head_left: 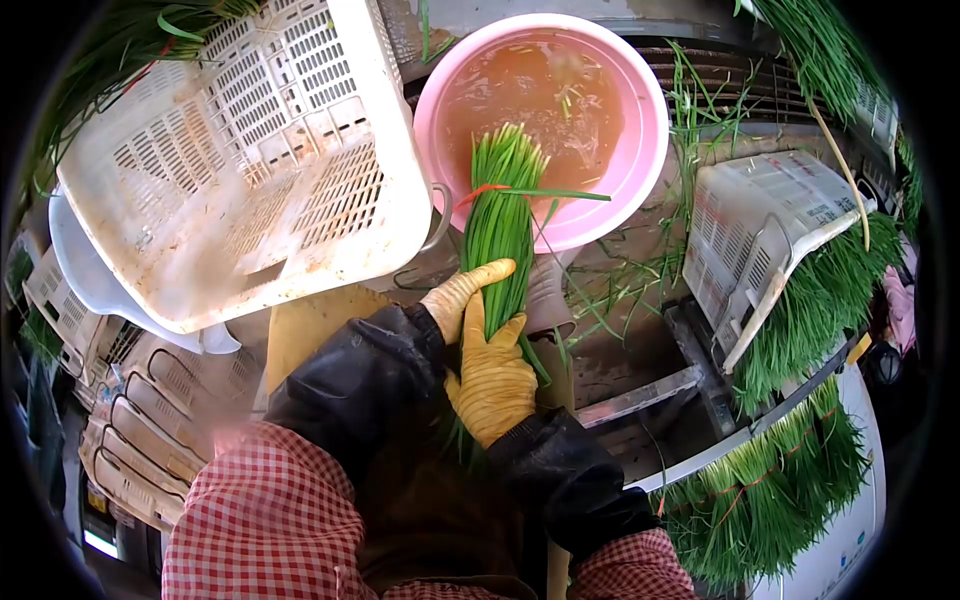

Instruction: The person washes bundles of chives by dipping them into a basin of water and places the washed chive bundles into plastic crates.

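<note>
Grimy perforated plastic crate [270, 130] beside a round pink basin [646, 130] of cloudy brown water [500, 90].

Slim, smooth green stalks [498, 235], bunched under a red band [480, 193], reach over the basin's near rim, pale ends toward the water. The left hand [468, 292] and right hand [493, 385], in wrinkled yellow gloves [500, 372], are both clamped on the stalks: left angled across, right lower, fingers pointing up.

L hand [455, 300] pt. hidden, lg crate [262, 205] pt. blurred
</note>
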{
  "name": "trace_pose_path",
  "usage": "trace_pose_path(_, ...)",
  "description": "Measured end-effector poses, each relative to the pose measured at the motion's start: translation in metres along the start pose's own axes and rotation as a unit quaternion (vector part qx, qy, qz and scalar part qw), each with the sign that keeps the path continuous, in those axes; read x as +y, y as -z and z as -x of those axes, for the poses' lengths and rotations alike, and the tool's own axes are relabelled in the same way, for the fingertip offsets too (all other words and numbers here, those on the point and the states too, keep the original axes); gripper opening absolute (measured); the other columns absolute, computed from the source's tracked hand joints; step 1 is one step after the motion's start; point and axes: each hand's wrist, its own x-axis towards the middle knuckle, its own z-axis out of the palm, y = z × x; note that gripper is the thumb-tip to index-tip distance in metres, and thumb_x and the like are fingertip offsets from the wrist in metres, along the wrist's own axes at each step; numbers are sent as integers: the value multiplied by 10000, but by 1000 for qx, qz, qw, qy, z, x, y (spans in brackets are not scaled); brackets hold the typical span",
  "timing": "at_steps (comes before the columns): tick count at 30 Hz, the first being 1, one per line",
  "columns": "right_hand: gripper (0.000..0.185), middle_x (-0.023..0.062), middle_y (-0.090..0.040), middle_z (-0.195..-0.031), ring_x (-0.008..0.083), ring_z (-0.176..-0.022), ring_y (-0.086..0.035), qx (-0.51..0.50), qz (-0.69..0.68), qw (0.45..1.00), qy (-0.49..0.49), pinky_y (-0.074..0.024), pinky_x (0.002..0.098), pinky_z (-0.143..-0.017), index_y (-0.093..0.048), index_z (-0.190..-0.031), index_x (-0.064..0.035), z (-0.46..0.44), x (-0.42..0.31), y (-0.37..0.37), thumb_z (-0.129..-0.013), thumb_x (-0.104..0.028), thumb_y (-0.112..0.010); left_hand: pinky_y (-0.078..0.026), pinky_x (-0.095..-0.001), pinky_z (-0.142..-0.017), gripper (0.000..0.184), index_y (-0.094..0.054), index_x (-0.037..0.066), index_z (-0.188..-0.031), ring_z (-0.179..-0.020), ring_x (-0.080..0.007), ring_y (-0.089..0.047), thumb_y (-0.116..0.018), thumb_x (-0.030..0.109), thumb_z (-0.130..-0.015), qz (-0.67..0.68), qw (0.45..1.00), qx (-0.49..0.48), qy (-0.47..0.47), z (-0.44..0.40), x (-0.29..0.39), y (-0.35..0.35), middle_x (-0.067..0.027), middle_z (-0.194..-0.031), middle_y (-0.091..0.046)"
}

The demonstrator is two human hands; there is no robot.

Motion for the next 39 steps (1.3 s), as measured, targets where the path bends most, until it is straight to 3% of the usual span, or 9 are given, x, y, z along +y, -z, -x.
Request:
trace_pose_path(3, 770, 302, -547, -1149, 328, -910, -648, -12, -110, 972, 208, -537, 348, -665, -200, -1487, -144, 12, 44, 1, -885, -446, -575, -554, -380, -708, 351, -601, 54, -1110, -802, -227, -641, -699, 236, -826, -14, 998, 42, 46, -2, 13, 24, -97, -967, -658)
trace_pose_path(6, 571, 159, -656, -1007, 183, -820, -679, -189, -651, 735, 13, -544, 260, -642, -383, -1416, -156, -28, 108, 79, -955, -485, -451, -563, -361, -714, 362, -604, 41, -1106, -789, -219, -655, -694, 245, -820, 39, 996, -20, 83, 10, 11, 35, -101, -963, -667)
trace_pose_path(10, 561, 147, -537, -1232, 238, -1112, -551, 110, -690, 715, 24, -490, 359, -871, -388, -1412, -165, -180, 181, 58, -933, -412, -544, -560, -338, -703, 368, -595, 35, -1118, -791, -192, -651, -695, 225, -819, 0, 996, -16, 87, 23, 13, 52, -88, -950, -662)
trace_pose_path(16, 708, 156, -434, -1394, 336, -1306, -356, -81, -572, 810, 103, -308, 466, -1049, -436, -1385, -104, -327, 108, -20, -831, -489, -651, -549, -312, -732, 451, -519, 53, -1219, -857, -162, -628, -700, 155, -819, -91, 996, 14, 0, 26, 11, 54, -54, -1019, -628)
trace_pose_path(18, 642, 189, -452, -1380, 318, -1290, -384, 17, -772, 617, -153, -301, 449, -1059, -490, -1339, -59, -332, 115, -18, -899, -525, -521, -550, -328, -739, 482, -506, 79, -1247, -873, -173, -624, -707, 123, -811, -106, 994, 19, -1, 22, 9, 55, -47, -1020, -624)
trace_pose_path(26, 767, 163, -356, -1465, 299, -1351, -311, 108, -867, 483, 57, -227, 427, -1112, -471, -1358, -67, -219, 107, -11, -933, -650, -210, -547, -348, -747, 596, -453, 111, -1312, -894, -184, -615, -705, 23, -779, -98, 991, 68, -61, 4, -4, 36, -51, -1070, -609)
trace_pose_path(32, 637, -6, -366, -422, 154, -406, -375, 165, -833, 513, 124, -408, 310, -523, -587, -725, -65, -187, 35, 4, -948, -604, -330, -523, -325, -756, 655, -438, 107, -1322, -898, -172, -600, -735, 10, -747, -149, 978, 113, -89, 1, -4, 30, -39, -1063, -611)
trace_pose_path(37, 480, -49, -302, -402, 78, -330, -258, -21, -921, 379, 85, -207, 220, -337, -549, -723, -82, -156, 89, 14, -999, -437, -380, -516, -346, -805, 701, -408, 93, -1328, -943, -175, -592, -765, 23, -728, -188, 966, 121, -130, -2, -7, 36, -63, -1095, -601)
trace_pose_path(39, 470, -38, -342, -406, 90, -330, -275, -67, -815, 575, -2, -203, 245, -348, -584, -755, -89, -145, 159, 7, -981, -463, -410, -490, -335, -879, 784, -353, 80, -1379, -1020, -182, -576, -769, 11, -718, -196, 967, 113, -118, -3, -10, 38, -78, -1163, -581)
